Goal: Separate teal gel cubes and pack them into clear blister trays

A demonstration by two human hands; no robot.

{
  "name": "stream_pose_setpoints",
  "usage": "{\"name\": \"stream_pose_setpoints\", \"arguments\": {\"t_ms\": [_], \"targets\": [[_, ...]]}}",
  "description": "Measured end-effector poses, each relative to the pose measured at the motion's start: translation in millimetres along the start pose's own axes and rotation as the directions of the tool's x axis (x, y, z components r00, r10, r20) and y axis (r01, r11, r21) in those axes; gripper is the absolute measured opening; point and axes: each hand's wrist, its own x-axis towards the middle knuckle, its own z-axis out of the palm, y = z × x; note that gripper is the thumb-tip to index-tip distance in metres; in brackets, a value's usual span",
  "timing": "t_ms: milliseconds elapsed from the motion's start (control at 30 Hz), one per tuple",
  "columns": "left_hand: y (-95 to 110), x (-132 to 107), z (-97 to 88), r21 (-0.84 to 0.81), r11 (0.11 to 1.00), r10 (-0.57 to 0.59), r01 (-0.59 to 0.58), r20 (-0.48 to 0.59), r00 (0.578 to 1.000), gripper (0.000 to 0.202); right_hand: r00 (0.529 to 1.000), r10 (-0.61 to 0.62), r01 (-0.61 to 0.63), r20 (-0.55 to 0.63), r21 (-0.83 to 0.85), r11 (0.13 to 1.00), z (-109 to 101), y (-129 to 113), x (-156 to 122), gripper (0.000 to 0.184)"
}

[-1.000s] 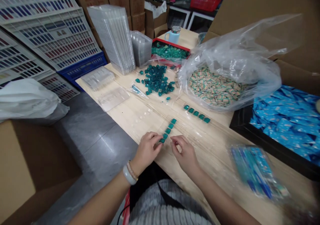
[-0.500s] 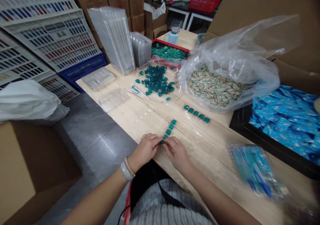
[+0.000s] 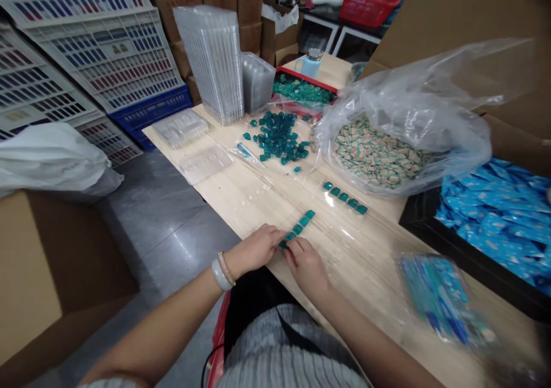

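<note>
A short row of glossy teal gem-like pieces [image 3: 298, 228] lies on the wooden table near its front edge, slanting away from me. At the row's near end, my left hand [image 3: 258, 247] has its fingers together, with the fingertips against the pieces from the left. My right hand [image 3: 307, 266] is closed from the other side, thumb and fingers pinching around the nearest teal piece [image 3: 283, 243], partly hidden by the fingers. Farther right lies a second row of teal pieces [image 3: 344, 197]. Beyond it is a loose heap of teal pieces [image 3: 279, 135].
A clear plastic bag [image 3: 451, 141] of small printed packets stands behind on the right, beside a black-rimmed tray [image 3: 424, 218] of blue sachets. Stacked clear trays [image 3: 210, 61] rise at the back left. A filled clear pouch [image 3: 443, 299] lies at right.
The view has shifted slightly, so the table sits farther right. Both hands stay at the row's near end; my left fingertips now reach a little over the pieces.
</note>
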Motion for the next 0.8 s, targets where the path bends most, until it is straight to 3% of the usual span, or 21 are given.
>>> {"name": "stream_pose_setpoints", "arguments": {"t_ms": [133, 300, 400, 467, 533, 600, 733, 800], "targets": [[2, -3, 1.4, -0.056, 0.998, -0.005, 0.004, -0.027, 1.0, 0.04, 0.998, -0.054, 0.051, -0.02, -0.116, 0.992, 6, -3, 1, 0.023], [-2, -8, -1.5, -0.124, 0.992, 0.017, -0.036, -0.147, 0.989, 0.038, 0.993, -0.101, 0.095, -0.061, -0.103, 0.99, 10, 3, -1, 0.022], [-24, -1, -28.9, -0.158, 0.987, -0.046, 0.008, -0.235, 0.971, 0.033, 0.991, -0.068, 0.061, -0.115, -0.059, 0.996, -5, 8, -2, 0.02], [-45, 15, -57.1, -0.14, 0.986, -0.134, 0.088, -0.363, 0.922, 0.028, 0.985, -0.044, 0.037, -0.17, -0.046, 0.998, -22, 13, 13, 0.021], [-67, 41, -84.7, -0.063, 0.984, -0.176, 0.168, -0.505, 0.845, 0.025, 0.981, -0.058, 0.052, -0.187, -0.037, 0.998, -35, 19, 48, 0.018], [-85, 73, -103.8, 0.063, 0.967, -0.167, 0.247, -0.574, 0.801, 0.025, 0.986, -0.108, 0.106, -0.127, -0.021, 0.994, -38, 24, 101, 0.018], [-106, 131, -110.1, 0.247, 0.883, -0.229, 0.4, -0.517, 0.825, 0.022, 0.997, -0.058, 0.066, 0.055, -0.171, 0.983, -12, 32, 220, 0.029], [-110, 145, -106.2, 0.262, 0.864, -0.258, 0.43, -0.504, 0.824, 0.02, 0.991, -0.03, 0.062, 0.13, -0.253, 0.965, 5, 36, 260, 0.032]]}}
